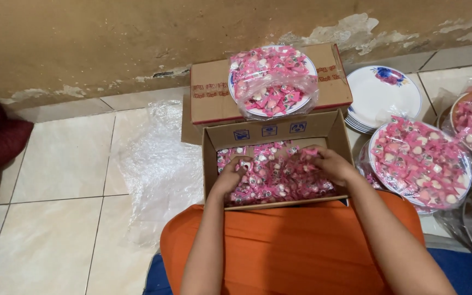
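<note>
An open cardboard box (214, 143) rests on the floor against my orange-clad lap, filled with several small pink wrapped candies (279, 177). My left hand (230, 175) is down in the box's left side, fingers curled among the candies. My right hand (329, 164) reaches into the right side, fingers pinching a few pink wrappers. Whether either hand has lifted any candy clear of the pile cannot be told.
Behind the box, a closed carton (208, 93) carries a plastic-wrapped plate of pink candies (273, 82). A stack of white plates (381, 98) and more wrapped candy plates (419, 164) sit at right. Clear plastic sheet (159, 158) lies on the tiles at left, by the wall.
</note>
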